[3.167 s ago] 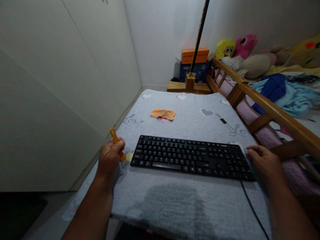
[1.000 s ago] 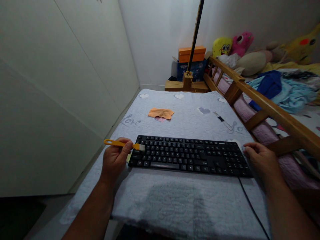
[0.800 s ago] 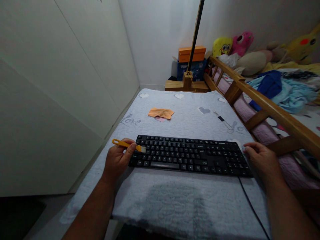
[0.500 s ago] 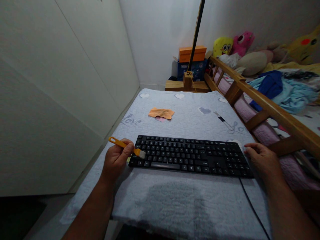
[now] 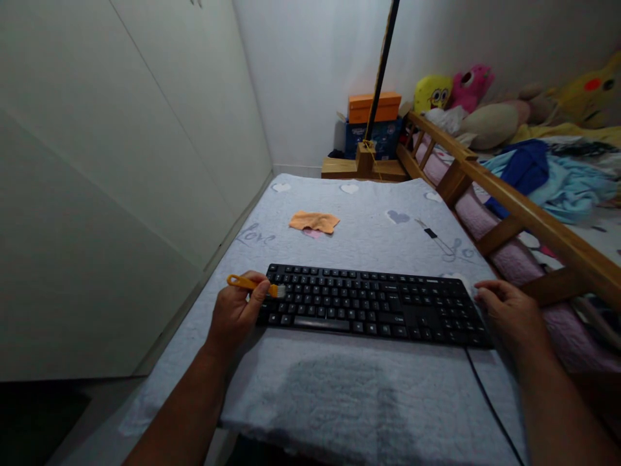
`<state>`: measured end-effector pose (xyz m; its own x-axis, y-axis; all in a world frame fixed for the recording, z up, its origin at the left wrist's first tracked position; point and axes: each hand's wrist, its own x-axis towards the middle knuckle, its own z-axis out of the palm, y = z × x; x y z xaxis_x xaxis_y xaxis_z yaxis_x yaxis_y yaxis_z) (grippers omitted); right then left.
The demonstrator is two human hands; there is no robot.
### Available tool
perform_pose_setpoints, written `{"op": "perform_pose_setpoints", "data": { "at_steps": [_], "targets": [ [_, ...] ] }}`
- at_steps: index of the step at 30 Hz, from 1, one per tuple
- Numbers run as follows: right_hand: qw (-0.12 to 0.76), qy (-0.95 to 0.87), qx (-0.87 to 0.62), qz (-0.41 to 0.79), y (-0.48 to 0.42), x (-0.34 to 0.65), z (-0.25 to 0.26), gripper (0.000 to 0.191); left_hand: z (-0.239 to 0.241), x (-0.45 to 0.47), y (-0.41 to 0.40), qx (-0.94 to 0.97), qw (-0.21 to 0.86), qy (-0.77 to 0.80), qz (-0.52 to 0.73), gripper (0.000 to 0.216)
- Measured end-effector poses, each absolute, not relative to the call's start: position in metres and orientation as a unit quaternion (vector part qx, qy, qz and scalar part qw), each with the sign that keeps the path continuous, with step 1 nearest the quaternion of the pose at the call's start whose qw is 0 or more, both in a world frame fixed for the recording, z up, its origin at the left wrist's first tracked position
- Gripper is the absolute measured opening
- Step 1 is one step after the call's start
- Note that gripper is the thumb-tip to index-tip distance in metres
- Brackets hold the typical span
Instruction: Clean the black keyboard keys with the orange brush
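Observation:
A black keyboard [image 5: 339, 301] lies across the cloth-covered table in front of me. My left hand [image 5: 239, 307] is closed around the yellow handle of a small brush [image 5: 242, 282]. The brush's pale bristles are over the keys at the keyboard's left end, and they look to be touching them. Just beyond the keyboard's right edge, my right hand [image 5: 512, 314] rests with loosely bent fingers, thumb and forefinger slightly apart. Nothing shows between those two fingertips; the other fingers are partly hidden.
An orange cloth [image 5: 314, 221] lies farther back on the table, with something pink under it. A thin wire tool with a black middle [image 5: 431, 233] is at the right. The keyboard's cable [image 5: 490, 401] runs toward me. A wooden bed rail [image 5: 533, 200] borders the right side, a white cabinet [image 5: 121, 194] the left.
My left hand has moved a little right and the brush has swung up, its bristles now on keys slightly higher up the keyboard. My right hand has hardly moved.

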<state>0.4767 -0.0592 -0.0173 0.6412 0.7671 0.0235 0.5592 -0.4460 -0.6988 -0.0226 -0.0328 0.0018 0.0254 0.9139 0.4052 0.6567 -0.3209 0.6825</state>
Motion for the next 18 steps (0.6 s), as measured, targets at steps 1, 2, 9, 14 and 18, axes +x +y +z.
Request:
{"op": "perform_pose_setpoints", "data": {
  "at_steps": [1,2,9,14,18],
  "targets": [
    [0.344,-0.396,-0.838,0.148,-0.0593,0.4762,-0.0162,0.039,0.0018,-0.0229,-0.0334,0.696,0.167,0.563,0.415,0.025],
    [0.342,-0.397,-0.839,0.146,-0.0594,0.4759,-0.0154,0.038,0.0013,-0.0234,-0.034,0.69,0.181,0.563,0.418,0.026],
    [0.345,-0.398,-0.837,0.15,-0.0593,0.4798,-0.0175,0.038,-0.006,-0.0268,-0.0346,0.629,0.228,0.564,0.485,0.03],
    [0.334,-0.402,-0.842,0.138,-0.0587,0.4776,-0.0156,0.037,-0.0074,-0.0244,-0.0328,0.637,0.173,0.572,0.487,0.026],
    [0.331,-0.405,-0.841,0.137,-0.0591,0.4765,-0.015,0.037,-0.0024,-0.0211,-0.0326,0.678,0.147,0.565,0.447,0.023]
  ]
}}
